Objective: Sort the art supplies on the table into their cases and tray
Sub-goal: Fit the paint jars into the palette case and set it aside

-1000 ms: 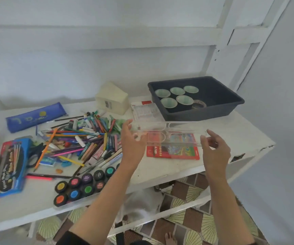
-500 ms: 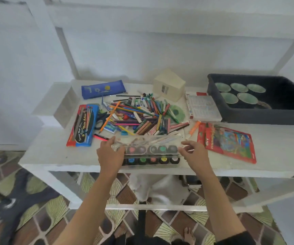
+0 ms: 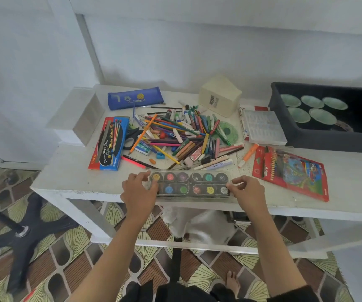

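Note:
A set of round paint pots [image 3: 190, 184] lies near the table's front edge under a clear plastic lid. My left hand [image 3: 139, 189] grips the lid's left end and my right hand [image 3: 246, 189] grips its right end. Behind it spreads a heap of coloured pencils, crayons, markers and erasers [image 3: 182, 136]. A red-and-blue watercolour box [image 3: 108, 144] lies left of the heap, a blue pencil pouch [image 3: 135, 98] at the back left. A red coloured-pencil pack [image 3: 291, 171] lies at the right. A dark tray [image 3: 328, 140] with several pale green bowls stands at the back right.
A cream box [image 3: 219, 94] stands behind the heap, and a clear ribbed case [image 3: 263, 125] lies beside the tray. Black scissors [image 3: 132, 136] poke out at the heap's left. A white block [image 3: 82, 114] sits at the table's left end. A chair base [image 3: 21, 232] stands on the floor.
Both hands carried the clear lid from above the red pencil pack over to the paint pots and lowered it onto them. The view swung left and down.

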A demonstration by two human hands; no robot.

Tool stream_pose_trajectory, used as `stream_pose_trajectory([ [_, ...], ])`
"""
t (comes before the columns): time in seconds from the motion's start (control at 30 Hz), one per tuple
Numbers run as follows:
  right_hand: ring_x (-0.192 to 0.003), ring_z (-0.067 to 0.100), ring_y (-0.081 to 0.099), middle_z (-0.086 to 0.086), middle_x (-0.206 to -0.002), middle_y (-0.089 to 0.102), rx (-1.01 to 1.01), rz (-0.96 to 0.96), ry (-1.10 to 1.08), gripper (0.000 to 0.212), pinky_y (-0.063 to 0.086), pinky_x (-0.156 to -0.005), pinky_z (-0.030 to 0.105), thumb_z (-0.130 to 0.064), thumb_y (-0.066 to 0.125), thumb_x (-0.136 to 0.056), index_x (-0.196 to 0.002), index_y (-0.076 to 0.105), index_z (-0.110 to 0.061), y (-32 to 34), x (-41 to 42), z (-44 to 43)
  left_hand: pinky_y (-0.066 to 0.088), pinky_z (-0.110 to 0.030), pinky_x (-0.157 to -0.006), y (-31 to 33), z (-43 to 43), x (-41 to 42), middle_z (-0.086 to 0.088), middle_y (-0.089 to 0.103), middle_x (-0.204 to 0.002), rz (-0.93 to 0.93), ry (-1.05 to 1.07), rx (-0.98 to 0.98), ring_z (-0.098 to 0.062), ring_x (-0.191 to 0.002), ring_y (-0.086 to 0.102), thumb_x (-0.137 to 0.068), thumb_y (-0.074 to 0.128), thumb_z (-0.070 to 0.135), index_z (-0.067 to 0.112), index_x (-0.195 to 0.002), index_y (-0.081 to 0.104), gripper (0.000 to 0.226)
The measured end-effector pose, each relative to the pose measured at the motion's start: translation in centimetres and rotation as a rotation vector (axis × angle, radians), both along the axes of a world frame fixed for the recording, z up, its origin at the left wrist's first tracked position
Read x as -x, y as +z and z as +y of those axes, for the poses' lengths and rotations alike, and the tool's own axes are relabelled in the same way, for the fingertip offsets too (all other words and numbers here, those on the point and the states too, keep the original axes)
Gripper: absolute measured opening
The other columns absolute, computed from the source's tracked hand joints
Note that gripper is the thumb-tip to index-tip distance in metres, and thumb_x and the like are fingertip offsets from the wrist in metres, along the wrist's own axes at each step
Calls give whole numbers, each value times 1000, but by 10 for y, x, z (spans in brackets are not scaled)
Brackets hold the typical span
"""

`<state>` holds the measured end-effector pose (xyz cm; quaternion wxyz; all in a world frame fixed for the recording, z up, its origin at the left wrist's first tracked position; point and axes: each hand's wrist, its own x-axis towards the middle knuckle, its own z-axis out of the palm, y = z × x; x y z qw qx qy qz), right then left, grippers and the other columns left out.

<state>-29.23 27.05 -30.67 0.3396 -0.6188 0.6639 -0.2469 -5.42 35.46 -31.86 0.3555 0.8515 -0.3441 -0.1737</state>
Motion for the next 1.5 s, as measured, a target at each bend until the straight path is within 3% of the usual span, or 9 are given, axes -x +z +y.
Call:
stream_pose_trajectory([
  [0.23, -95, 21, 51, 11, -110, 49, -109, -50, -4, 46, 45, -79, 34, -29, 71, -82, -120, 50, -12, -1, 1, -7, 47, -39, -88, 1, -4, -16, -5, 43, -113, 335, -36, 53, -23, -109, 48, -88, 65, 25, 28, -113, 54, 27],
  [0.37, -77, 21, 58, 9, -92, 62, -310, -85, 21, 37, 54, -73, 39, -32, 69, -84, -111, 62, -7, -2, 5, -16, 43, -33, -72, 14, -6, -31, -6, 58, -94, 732, -46, -17, -22, -93, 56, -87, 68, 13, 16, -122, 55, 38],
  [0.47, -72, 17, 57, 7, -85, 64, -316, -113, 40, 31, 49, -60, 29, -31, 67, -85, -106, 65, -7, 0, 6, -15, 43, -31, -66, 16, -7, -34, -3, 59, -80, 790, -32, 0, -17, -79, 57, -85, 68, 6, 12, -116, 60, 32],
  [0.67, -69, 16, 58, 7, -85, 65, -278, -138, 16, 26, 54, -70, 35, -30, 69, -85, -98, 65, -8, -4, 2, -11, 49, -32, -70, 9, -10, -35, -4, 63, -85, 655, -37, -19, -20, -86, 60, -85, 69, 6, 6, -125, 60, 41],
  [0.77, -62, 9, 57, 4, -78, 64, -137, -176, -42, 24, 50, -55, 12, -24, 73, -81, -91, 66, -4, -4, 0, -4, 52, -34, -76, 5, -7, -33, -5, 63, -85, 548, -19, -3, -21, -87, 61, -82, 74, 14, 4, -122, 60, 43],
  [0.93, -65, 23, 65, 6, -75, 68, 23, -113, -70, 19, 52, -69, 34, -25, 75, -80, -79, 67, -7, -2, -5, 5, 50, -29, -60, 0, 1, -28, -9, 68, -80, 532, 57, 46, -23, -80, 64, -75, 79, 29, 7, -87, 68, 27],
  [1.07, -64, 24, 57, 11, -69, 64, 133, 201, 32, 28, 39, -62, 29, -25, 63, -90, -74, 69, -3, 2, -12, 9, 56, -37, -68, -1, 5, -23, 7, 66, -56, 420, 68, 98, -21, -70, 63, -76, 80, 30, 21, -64, 67, 19],
  [1.23, -67, 23, 48, 10, -79, 54, 114, 481, 121, 34, 33, -62, 27, -28, 49, -97, -83, 65, -1, -1, -19, 8, 42, -19, -61, -2, 8, -8, 7, 64, -58, 194, 49, 163, -8, -58, 56, -84, 72, 28, 16, -68, 69, 20],
  [1.5, -77, 23, 50, 9, -90, 51, 100, 538, 202, 33, 34, -66, 28, -30, 46, -98, -91, 61, -1, 6, -19, 11, 26, -26, -57, -12, 12, 8, -3, 53, -72, -126, 55, 115, -17, -67, 49, -96, 54, 30, 6, -94, 74, 32],
])
